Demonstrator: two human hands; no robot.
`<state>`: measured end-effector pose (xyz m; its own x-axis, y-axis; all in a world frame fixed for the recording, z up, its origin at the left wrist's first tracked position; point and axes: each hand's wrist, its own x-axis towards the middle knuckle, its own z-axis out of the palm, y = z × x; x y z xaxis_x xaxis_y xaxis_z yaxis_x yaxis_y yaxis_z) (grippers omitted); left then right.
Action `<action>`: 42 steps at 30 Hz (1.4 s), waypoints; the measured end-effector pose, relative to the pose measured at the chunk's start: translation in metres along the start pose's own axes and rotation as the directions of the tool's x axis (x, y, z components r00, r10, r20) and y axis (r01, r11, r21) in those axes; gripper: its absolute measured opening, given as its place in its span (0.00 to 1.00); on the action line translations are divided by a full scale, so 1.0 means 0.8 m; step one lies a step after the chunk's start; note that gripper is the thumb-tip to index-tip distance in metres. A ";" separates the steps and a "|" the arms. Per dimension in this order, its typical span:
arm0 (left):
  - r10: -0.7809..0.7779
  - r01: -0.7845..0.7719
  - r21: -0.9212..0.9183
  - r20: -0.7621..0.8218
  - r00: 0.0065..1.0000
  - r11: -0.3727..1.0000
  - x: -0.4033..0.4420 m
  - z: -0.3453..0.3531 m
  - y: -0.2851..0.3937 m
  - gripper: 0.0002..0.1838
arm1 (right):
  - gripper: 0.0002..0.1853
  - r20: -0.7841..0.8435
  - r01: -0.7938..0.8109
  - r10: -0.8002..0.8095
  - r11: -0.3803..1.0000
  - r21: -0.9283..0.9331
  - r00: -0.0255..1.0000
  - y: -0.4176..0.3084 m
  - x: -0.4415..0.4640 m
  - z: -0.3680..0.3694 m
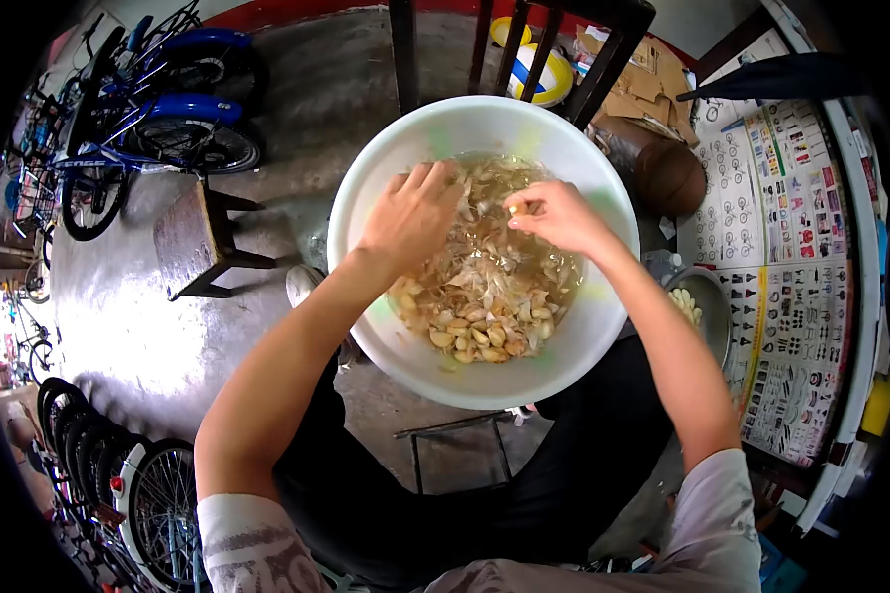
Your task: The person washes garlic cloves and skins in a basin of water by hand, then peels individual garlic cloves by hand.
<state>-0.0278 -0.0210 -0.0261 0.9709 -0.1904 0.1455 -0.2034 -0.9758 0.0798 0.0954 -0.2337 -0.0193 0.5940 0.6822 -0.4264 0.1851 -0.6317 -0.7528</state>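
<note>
A large white basin [376, 341] holds cloudy water with garlic cloves [480, 336] heaped at its near side and loose papery skins [485, 267] floating over the middle. Over the left part of the water is my left hand [415, 212], its fingers bent down, their tips partly hidden among the skins; whether it grips anything does not show. My right hand [554, 215] is above the right part of the basin, thumb and forefinger pinched on a small pale garlic clove. The two hands are apart.
A metal bowl [719, 306] of peeled cloves [684, 304] is right of the basin. Beyond the basin stands a dark chair [405, 59]. To the left are a wooden stool [190, 242] and bicycles [183, 119]. A brown ball [669, 176] and a printed chart [791, 257] are on the right.
</note>
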 end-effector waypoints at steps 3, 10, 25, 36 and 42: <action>-0.186 0.139 -0.487 -0.049 0.981 0.862 0.000 -0.001 0.009 0.17 | 0.21 -0.097 0.032 -0.034 0.999 -0.020 0.995 -0.013 -0.012 0.017; -0.315 0.316 -0.912 0.229 0.921 0.262 -0.001 -0.004 0.017 0.22 | 0.23 -0.291 0.278 -0.265 0.961 0.004 0.919 -0.043 0.003 0.056; -0.402 0.300 -0.941 0.338 0.851 -0.157 0.001 -0.013 -0.001 0.20 | 0.07 -0.178 -0.132 0.003 0.685 -0.716 0.984 0.024 0.038 0.010; -0.284 0.287 -0.927 0.350 0.893 -0.240 0.001 -0.020 0.004 0.20 | 0.09 -0.360 0.625 -0.647 0.756 -0.193 0.672 -0.061 0.000 0.024; -0.238 0.377 -0.909 0.412 0.880 -0.178 0.002 -0.029 0.006 0.19 | 0.03 -0.343 0.709 -0.734 0.670 -0.221 0.587 -0.055 0.008 0.015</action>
<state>-0.0299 -0.0237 -0.0030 0.9546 0.0206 -0.2972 0.2874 0.1994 0.9368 0.0814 -0.1969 0.0053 0.4811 0.7376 0.4737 0.7179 -0.0214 -0.6958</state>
